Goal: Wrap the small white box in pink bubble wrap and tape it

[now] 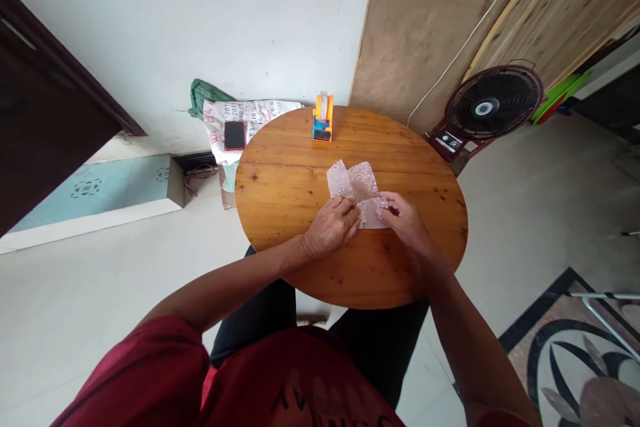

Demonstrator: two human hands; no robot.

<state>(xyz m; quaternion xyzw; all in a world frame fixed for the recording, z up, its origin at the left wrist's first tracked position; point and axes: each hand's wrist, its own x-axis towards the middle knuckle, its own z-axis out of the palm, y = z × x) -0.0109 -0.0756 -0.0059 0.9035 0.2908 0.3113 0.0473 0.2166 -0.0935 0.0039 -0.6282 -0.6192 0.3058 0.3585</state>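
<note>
A piece of clear bubble wrap (363, 181) lies partly folded on the round wooden table (290, 180), with a flap turned over at its near side. My left hand (334, 221) rests at the near left of the sheet, its curled fingers pressing on the fold. At the right edge, my right hand (403, 217) pinches the bubble wrap between thumb and fingers. Whether anything is wrapped inside cannot be made out. Beyond the sheet stands an orange and blue tape dispenser (323, 121) with a roll of clear tape.
Left of the table, a dark phone with a red edge (235, 135) lies on a printed white sack (260, 115), beside a green bag (207, 95). A dark red fan (487, 107) stands at the right. A white wall (250, 20) rises behind the table.
</note>
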